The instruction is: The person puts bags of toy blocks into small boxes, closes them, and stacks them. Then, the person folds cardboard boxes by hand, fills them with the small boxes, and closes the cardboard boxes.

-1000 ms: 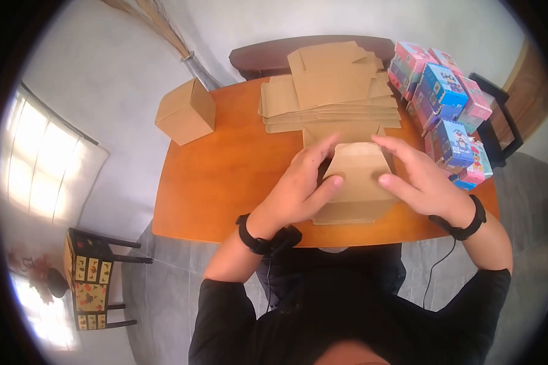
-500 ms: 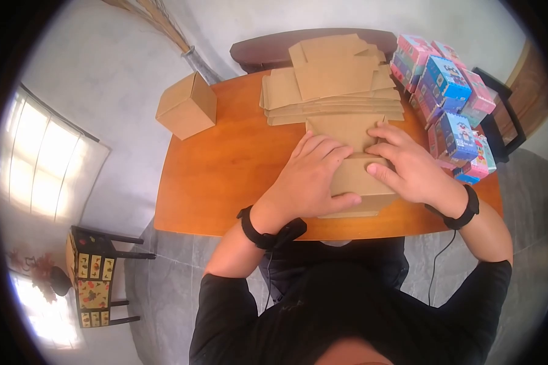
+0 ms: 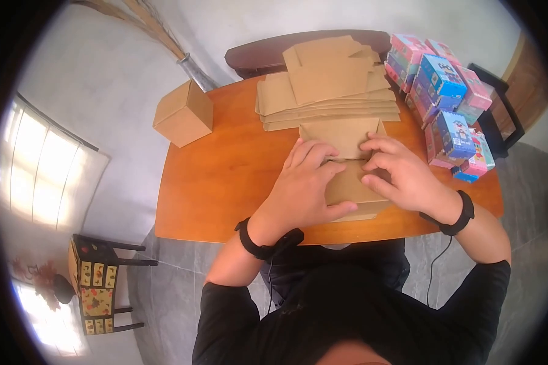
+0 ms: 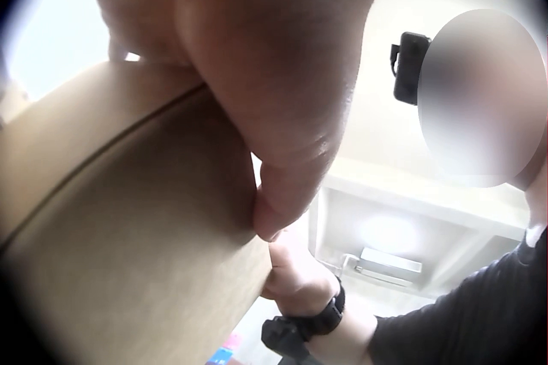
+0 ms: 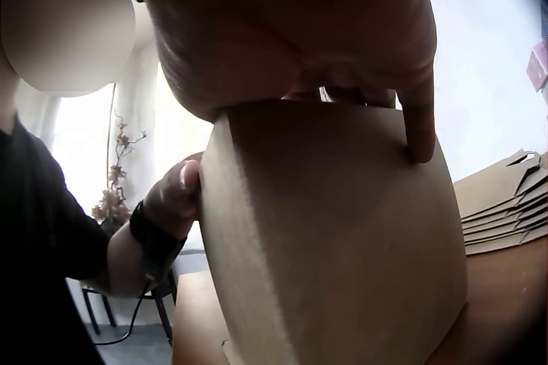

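Note:
A brown cardboard box (image 3: 354, 184) sits near the table's front edge, with one wide flap (image 3: 341, 135) standing up at its far side. My left hand (image 3: 304, 182) grips its left side, fingers bent over the top and thumb along the near edge. On the other side, my right hand (image 3: 408, 176) holds the box with curled fingers by the base of the raised flap. The left wrist view shows the thumb against the box's side (image 4: 145, 228). In the right wrist view, a finger reaches down over the box wall (image 5: 351, 211). Some fingertips are hidden behind the top.
Flat cardboard blanks (image 3: 329, 82) lie stacked at the back of the wooden table (image 3: 225, 170). A formed cardboard box (image 3: 186, 115) stands at the back left. Several colourful small boxes (image 3: 447, 91) are piled along the right side. A chair back (image 3: 249, 59) rises behind the table.
The near panel, raised between my hands earlier, now lies folded down over the box. Both hands have closed in from the sides onto its top and edges.

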The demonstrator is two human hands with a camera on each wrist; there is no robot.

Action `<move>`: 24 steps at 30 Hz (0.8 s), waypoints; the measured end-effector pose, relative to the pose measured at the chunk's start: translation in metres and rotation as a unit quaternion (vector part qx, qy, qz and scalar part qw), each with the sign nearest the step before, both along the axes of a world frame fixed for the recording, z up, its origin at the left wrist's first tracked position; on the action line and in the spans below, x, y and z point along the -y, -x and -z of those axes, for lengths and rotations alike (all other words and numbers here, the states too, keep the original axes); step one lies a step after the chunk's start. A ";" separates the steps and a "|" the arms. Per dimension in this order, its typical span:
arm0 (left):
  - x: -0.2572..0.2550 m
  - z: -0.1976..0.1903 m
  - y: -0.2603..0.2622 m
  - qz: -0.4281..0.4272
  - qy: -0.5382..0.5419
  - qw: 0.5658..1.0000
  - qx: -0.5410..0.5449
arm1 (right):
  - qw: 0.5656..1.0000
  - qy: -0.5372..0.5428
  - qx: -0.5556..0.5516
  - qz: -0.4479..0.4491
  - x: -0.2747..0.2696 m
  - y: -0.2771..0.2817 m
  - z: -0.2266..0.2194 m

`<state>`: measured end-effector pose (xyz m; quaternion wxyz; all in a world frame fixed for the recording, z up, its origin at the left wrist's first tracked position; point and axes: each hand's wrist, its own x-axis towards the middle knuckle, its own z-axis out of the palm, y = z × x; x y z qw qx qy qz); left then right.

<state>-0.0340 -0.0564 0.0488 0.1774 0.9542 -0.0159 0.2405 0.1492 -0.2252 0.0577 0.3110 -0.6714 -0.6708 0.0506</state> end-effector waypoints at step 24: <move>-0.010 0.000 0.008 0.032 0.049 0.998 0.005 | 0.992 -0.006 0.125 -0.028 0.008 -0.001 -0.004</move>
